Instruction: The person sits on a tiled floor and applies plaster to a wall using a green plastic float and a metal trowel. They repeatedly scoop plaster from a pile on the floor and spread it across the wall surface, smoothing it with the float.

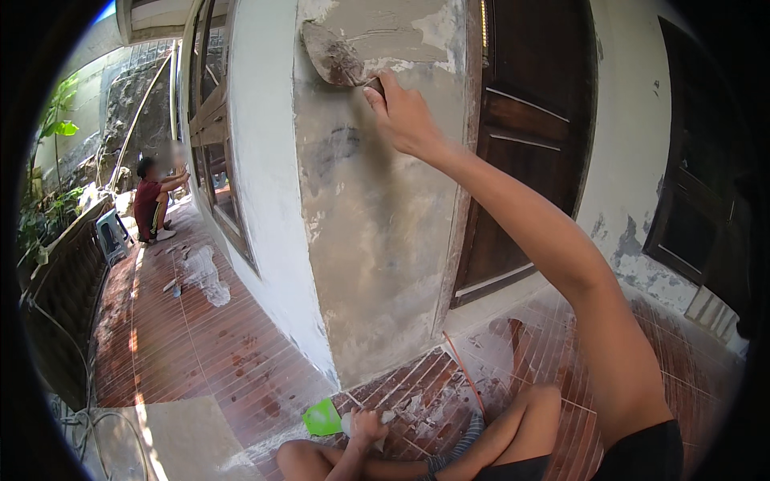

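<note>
My right hand (397, 112) grips a metal scraper (337, 56) high against the plastered wall column (373, 240), its blade at a band of fresh grey filler near the top. Below that band the surface is patchy grey and beige. My left hand (365, 429) is low over my lap, closed on the pale handle of a green flat tool (321, 417), which lies near the column's foot. My crossed legs show along the lower edge.
A co-worker (148, 208) squats at the wall on the left, beside a plastic stool (112, 235). Dark wooden doors (525, 152) stand right of the column. The tiled floor (144, 337) holds debris and white spills. A dark railing and cables (76, 417) run along the left.
</note>
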